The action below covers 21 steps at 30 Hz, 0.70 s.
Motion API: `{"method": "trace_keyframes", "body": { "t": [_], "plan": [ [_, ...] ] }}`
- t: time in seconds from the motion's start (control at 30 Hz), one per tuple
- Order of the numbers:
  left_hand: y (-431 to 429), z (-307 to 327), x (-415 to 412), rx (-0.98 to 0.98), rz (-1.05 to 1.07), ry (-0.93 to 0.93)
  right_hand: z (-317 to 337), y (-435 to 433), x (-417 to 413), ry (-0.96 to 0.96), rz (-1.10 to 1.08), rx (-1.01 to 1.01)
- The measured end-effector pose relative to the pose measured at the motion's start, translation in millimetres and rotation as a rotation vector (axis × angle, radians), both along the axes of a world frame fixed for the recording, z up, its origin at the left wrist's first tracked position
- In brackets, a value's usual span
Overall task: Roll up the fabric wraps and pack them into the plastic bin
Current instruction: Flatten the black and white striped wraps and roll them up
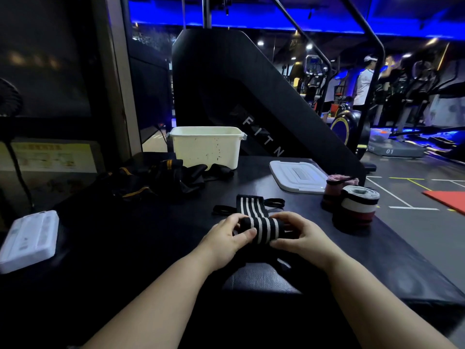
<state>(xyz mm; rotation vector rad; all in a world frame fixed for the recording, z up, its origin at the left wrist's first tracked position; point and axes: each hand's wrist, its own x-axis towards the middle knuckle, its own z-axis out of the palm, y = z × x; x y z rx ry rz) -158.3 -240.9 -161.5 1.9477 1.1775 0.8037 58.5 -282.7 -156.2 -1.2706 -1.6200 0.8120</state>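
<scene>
Two grips, left grip and right grip, pinch a black wrap with white stripes, half-rolled on the worktop; its roll axis runs left-right, loose tail pointing away toward the cream bin.

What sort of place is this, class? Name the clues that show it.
Most likely a gym: exercise machines line the background, a big black machine lettered FITN stands behind the plastic bin, and the left hand and right hand hold a striped wrap.
</scene>
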Motion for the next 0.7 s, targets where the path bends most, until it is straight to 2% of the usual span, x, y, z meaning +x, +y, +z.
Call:
{"method": "trace_keyframes", "body": {
  "t": [0.2,0.43,0.7],
  "plan": [
    [-1.7,2.1,-0.5,-0.026,0.006,-0.008,-3.2,3.0,-0.2,-0.034,-0.038,0.055],
    [-7.5,4.9,-2.8,-0.061,-0.052,-0.028,-0.6,-1.3,-5.2,0.074,-0.032,0.024],
    [-8.3,2.7,-0.9,0.003,-0.031,-0.063,-3.2,0.9,-6.5,0.060,-0.052,0.022]
  ]
}}
